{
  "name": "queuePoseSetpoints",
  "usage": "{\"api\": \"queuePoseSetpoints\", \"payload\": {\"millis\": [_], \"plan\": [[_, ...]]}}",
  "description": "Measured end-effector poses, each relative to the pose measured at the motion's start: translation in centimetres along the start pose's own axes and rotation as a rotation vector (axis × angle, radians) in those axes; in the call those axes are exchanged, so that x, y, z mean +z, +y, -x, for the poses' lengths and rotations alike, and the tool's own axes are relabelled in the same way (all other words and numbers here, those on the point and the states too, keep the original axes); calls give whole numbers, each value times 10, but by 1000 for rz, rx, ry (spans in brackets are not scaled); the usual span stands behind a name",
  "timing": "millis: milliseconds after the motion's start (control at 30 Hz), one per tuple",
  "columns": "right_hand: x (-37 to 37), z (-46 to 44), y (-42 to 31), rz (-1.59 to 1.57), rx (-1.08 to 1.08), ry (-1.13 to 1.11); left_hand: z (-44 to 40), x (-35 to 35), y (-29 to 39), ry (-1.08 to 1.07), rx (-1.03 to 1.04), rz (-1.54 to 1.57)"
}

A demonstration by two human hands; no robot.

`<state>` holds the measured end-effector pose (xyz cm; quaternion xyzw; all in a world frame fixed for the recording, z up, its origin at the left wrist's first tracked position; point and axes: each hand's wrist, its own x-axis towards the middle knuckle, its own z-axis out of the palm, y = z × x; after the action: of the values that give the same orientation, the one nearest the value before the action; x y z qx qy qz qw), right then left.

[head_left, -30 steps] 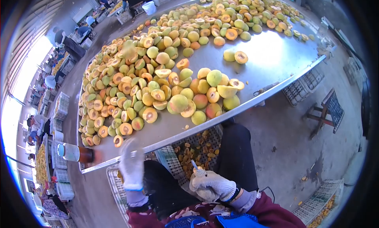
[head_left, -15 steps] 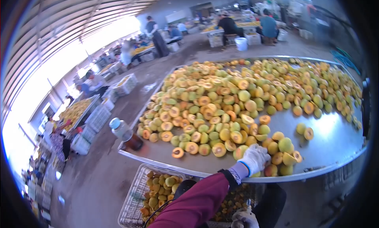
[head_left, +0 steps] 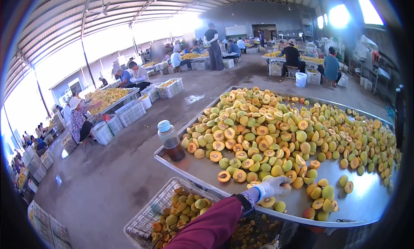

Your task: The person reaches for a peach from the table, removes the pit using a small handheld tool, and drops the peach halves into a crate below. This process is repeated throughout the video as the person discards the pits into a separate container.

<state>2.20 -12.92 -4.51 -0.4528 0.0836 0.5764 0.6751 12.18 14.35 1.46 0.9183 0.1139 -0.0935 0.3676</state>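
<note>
My left hand (head_left: 272,187), in a white glove below a maroon sleeve, reaches over the near edge of a metal table (head_left: 366,202). Its fingers are curled round a peach half (head_left: 286,187) that is partly covered by them. A large heap of halved, yellow-green peaches (head_left: 246,119) lies on the table, several with the orange cut face up. A small group of peaches (head_left: 327,193) sits just right of this hand. Only a sliver of my gloved right hand (head_left: 271,245) shows at the bottom edge; its fingers are hidden.
A bottle with a blue lid and dark liquid (head_left: 172,143) stands on the table's left corner. Below, a white plastic crate (head_left: 144,212) holds peaches. A small dark tool (head_left: 345,220) lies by the front rim. Other people sit at fruit tables (head_left: 116,98) farther back.
The view has tilted up, showing more of the hall. My left hand has shifted left, away from the small peach group. My right hand has mostly dropped out of view.
</note>
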Motion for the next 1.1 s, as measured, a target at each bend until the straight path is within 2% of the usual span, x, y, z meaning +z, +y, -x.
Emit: {"api": "queuePoseSetpoints", "payload": {"millis": [67,133,200,233,267,333,367,400,467,500,633,733,900,1100], "plan": [[4,0,4,-20,-45,70,-6,18,-33,51,165,1005],[3,-8,6,29,-60,76,17,16,-46,-120,338,1569],[3,-16,9,79,-80,79,49,9,-47,-35,222,1587],[3,-18,10,143,-127,138,56,17,-51,180,143,1537],[4,-20,12,205,-176,197,57,21,-63,193,150,1544],[4,-20,10,213,-137,160,63,16,-86,403,-41,497],[7,-20,10,209,-98,127,70,18,-97,361,-55,657],[14,-18,10,231,-104,115,78,13,-100,375,-54,661],[29,-19,10,288,-134,83,92,8,-106,290,-36,175],[37,-19,10,316,-147,66,98,7,-104,355,-116,102],[69,-19,12,416,-196,6,94,10,-109,348,-148,68],[83,-23,14,458,-211,-25,96,17,-105,451,-115,35],[90,-24,14,482,-247,-56,95,22,-104,506,-95,41],[83,-12,19,470,-303,-97,100,17,-95,448,-162,2]]}}
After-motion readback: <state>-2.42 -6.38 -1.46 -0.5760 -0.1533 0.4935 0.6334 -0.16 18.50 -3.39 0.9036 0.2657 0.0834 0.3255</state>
